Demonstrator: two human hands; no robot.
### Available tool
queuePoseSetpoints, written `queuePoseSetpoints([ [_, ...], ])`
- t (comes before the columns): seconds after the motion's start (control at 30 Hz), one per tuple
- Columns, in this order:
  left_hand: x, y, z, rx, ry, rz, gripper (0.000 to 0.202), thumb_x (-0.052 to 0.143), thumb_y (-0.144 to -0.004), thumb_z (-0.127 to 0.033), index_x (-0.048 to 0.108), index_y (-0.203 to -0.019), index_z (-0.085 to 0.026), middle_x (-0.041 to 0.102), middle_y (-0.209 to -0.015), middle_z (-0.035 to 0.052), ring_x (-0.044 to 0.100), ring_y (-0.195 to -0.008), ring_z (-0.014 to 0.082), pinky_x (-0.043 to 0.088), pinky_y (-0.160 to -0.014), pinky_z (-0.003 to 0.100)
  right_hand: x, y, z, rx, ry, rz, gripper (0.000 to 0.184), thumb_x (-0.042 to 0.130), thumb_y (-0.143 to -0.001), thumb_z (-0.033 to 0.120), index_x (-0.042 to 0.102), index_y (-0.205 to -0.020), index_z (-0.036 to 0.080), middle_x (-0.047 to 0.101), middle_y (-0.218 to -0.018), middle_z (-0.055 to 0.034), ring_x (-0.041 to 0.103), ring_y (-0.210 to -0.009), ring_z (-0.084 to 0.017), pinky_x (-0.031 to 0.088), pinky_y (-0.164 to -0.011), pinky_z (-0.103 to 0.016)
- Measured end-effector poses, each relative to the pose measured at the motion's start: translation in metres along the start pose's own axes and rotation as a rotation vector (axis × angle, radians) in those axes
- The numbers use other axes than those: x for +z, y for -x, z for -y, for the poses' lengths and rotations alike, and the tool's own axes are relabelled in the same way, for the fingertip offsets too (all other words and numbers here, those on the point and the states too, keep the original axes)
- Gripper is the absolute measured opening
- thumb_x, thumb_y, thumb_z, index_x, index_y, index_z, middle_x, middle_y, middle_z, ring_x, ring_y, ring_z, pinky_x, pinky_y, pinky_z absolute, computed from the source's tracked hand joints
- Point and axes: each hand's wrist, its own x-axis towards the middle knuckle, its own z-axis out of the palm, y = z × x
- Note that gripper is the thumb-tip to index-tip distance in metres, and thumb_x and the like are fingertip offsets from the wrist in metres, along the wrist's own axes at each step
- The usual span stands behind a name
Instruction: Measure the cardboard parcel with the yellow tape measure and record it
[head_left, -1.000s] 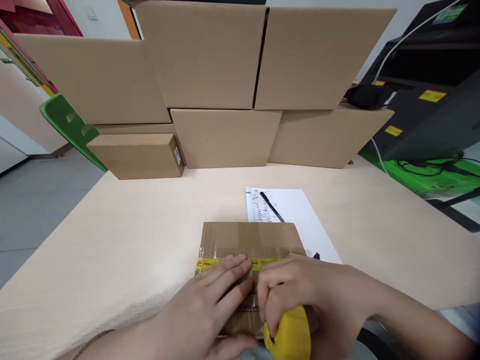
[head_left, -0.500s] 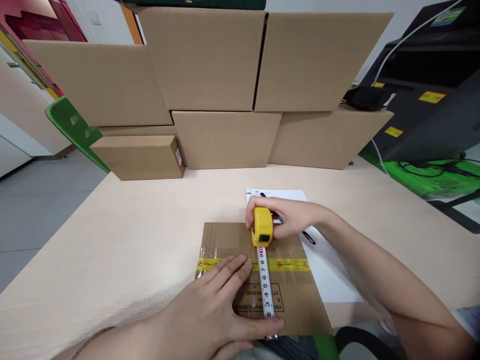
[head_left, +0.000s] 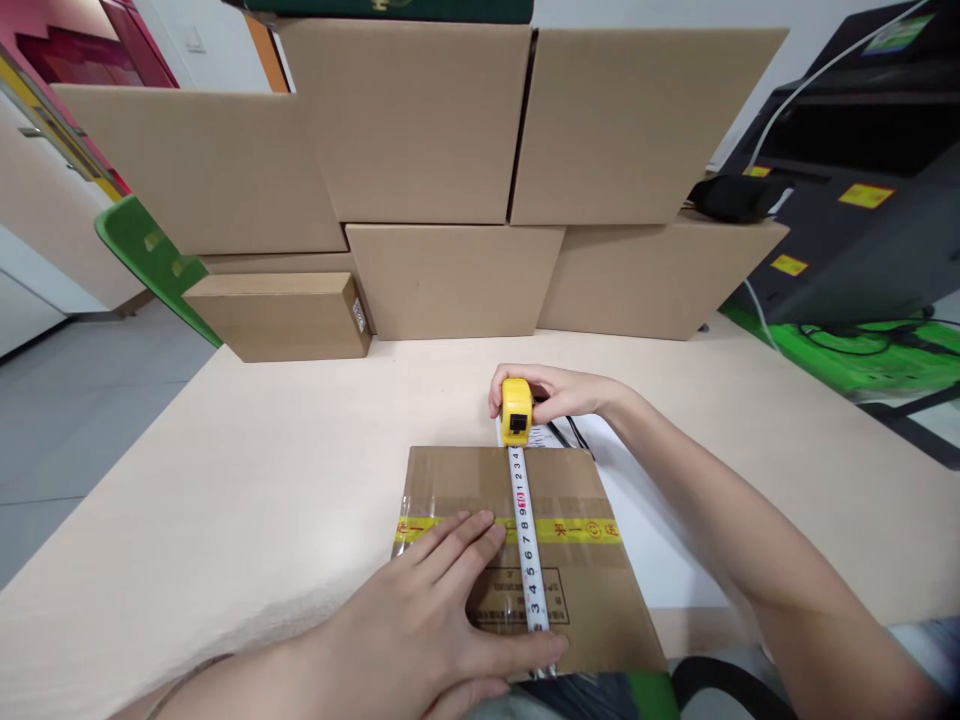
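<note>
A flat cardboard box [head_left: 585, 610] with a yellow tape strip [head_left: 585, 530] lies at the table's front edge. My right hand [head_left: 559, 390] is closed round a yellow tape measure [head_left: 517, 410] just at the box's far edge. From its case the white blade [head_left: 528, 550] runs across the box top toward me, numbers showing. My left hand [head_left: 442, 600] rests flat on the box with fingers spread, its thumb lying over the near end of the blade. Partly under the box and my right arm is a sheet of white paper [head_left: 660, 540].
Large cardboard boxes [head_left: 454, 280] are stacked along the back of the table [head_left: 225, 500]. A smaller carton [head_left: 300, 320] stands before them at left. Dark equipment [head_left: 840, 230] stands at right. A black pen-like item [head_left: 577, 433] lies by my right wrist.
My right hand has slid the tape measure away from me, from over the box to its far edge. More blade is drawn out. My left hand has stayed in place.
</note>
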Motion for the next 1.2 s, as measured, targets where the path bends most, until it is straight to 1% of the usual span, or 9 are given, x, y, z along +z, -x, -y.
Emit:
queuePoseSetpoints([
  [0.3, 0.003, 0.003, 0.000, 0.007, -0.033, 0.078, 0.047, 0.062, -0.095, -0.040, 0.056, -0.142, -0.045, 0.055, -0.143, 0.0160, 0.055, -0.133, 0.0435, 0.054, -0.100, 0.059, -0.001, -0.003, 0.002, 0.024, 0.030, -0.014, 0.034, 0.065, -0.069, 0.023, 0.054, -0.101, 0.019, 0.063, -0.103, -0.0049, 0.061, -0.091, -0.019, 0.049, -0.078, -0.034],
  [0.5, 0.005, 0.005, -0.001, -0.006, -0.010, 0.051, 0.050, 0.062, -0.096, -0.036, 0.052, -0.143, -0.044, 0.054, -0.144, 0.0157, 0.054, -0.136, 0.0421, 0.056, -0.099, 0.058, 0.011, 0.010, 0.026, 0.036, 0.150, -0.083, 0.035, 0.062, -0.068, 0.011, 0.055, -0.100, 0.020, 0.062, -0.099, -0.0024, 0.058, -0.088, -0.018, 0.047, -0.075, -0.030],
  [0.67, 0.013, 0.009, 0.004, -0.025, 0.053, 0.011, 0.052, 0.062, -0.095, -0.046, 0.052, -0.136, -0.015, 0.057, -0.143, 0.0271, 0.051, -0.139, 0.0435, 0.053, -0.106, 0.057, 0.066, 0.039, 0.058, 0.011, 0.351, -0.047, 0.036, 0.066, -0.065, 0.010, 0.060, -0.100, 0.020, 0.064, -0.095, -0.0007, 0.060, -0.083, -0.016, 0.047, -0.073, -0.027],
  [0.77, 0.015, 0.013, 0.009, -0.020, 0.155, -0.019, 0.062, 0.059, -0.092, -0.062, 0.049, -0.132, -0.015, 0.056, -0.145, 0.0274, 0.050, -0.141, 0.0431, 0.050, -0.110, 0.058, 0.110, 0.056, 0.069, -0.062, 0.414, 0.031, 0.032, 0.074, -0.065, 0.018, 0.063, -0.095, 0.022, 0.067, -0.095, -0.0007, 0.063, -0.083, -0.016, 0.048, -0.074, -0.027],
  [0.87, 0.014, 0.019, 0.011, -0.009, 0.309, -0.098, 0.071, 0.056, -0.093, -0.063, 0.036, -0.145, -0.020, 0.053, -0.150, 0.0227, 0.046, -0.145, 0.0386, 0.048, -0.114, 0.056, 0.136, 0.077, 0.073, -0.047, 0.370, 0.052, 0.033, 0.072, -0.067, 0.015, 0.063, -0.098, 0.024, 0.069, -0.101, -0.0012, 0.067, -0.085, -0.016, 0.049, -0.073, -0.025],
  [0.97, 0.016, 0.026, 0.015, -0.153, 0.453, -0.359, 0.063, 0.049, -0.100, -0.052, 0.030, -0.153, -0.026, 0.050, -0.152, 0.0151, 0.036, -0.152, 0.0336, 0.042, -0.120, 0.054, 0.136, 0.105, 0.071, 0.017, 0.210, -0.173, 0.046, 0.073, -0.064, 0.007, 0.058, -0.102, 0.027, 0.069, -0.108, -0.0016, 0.069, -0.093, -0.018, 0.052, -0.077, -0.026],
  [1.07, 0.028, 0.034, 0.032, -0.556, 0.450, -0.632, 0.053, 0.050, -0.102, -0.039, 0.036, -0.153, -0.034, 0.038, -0.160, 0.0093, 0.026, -0.156, 0.0342, 0.029, -0.125, 0.062, 0.122, 0.131, 0.058, 0.188, 0.080, -0.583, 0.040, 0.075, -0.073, 0.015, 0.054, -0.104, 0.029, 0.068, -0.112, -0.0038, 0.068, -0.098, -0.022, 0.054, -0.079, -0.031],
  [1.13, 0.041, 0.039, 0.049, -0.779, 0.473, -0.567, 0.060, 0.058, -0.098, -0.044, 0.038, -0.154, -0.037, 0.031, -0.165, 0.0084, 0.025, -0.155, 0.0391, 0.026, -0.123, 0.069, 0.114, 0.141, 0.045, 0.351, 0.077, -0.885, 0.026, 0.073, -0.085, 0.030, 0.054, -0.103, 0.028, 0.067, -0.106, -0.0039, 0.066, -0.095, -0.022, 0.053, -0.076, -0.031],
  [1.2, 0.053, 0.044, 0.065, -0.865, 0.571, -0.455, 0.056, 0.061, -0.095, -0.048, 0.050, -0.149, -0.035, 0.031, -0.166, 0.0087, 0.023, -0.155, 0.0441, 0.027, -0.119, 0.074, 0.112, 0.144, 0.031, 0.496, 0.055, -1.070, 0.028, 0.072, -0.087, 0.044, 0.057, -0.104, 0.026, 0.066, -0.099, -0.0029, 0.063, -0.088, -0.021, 0.051, -0.072, -0.029],
])
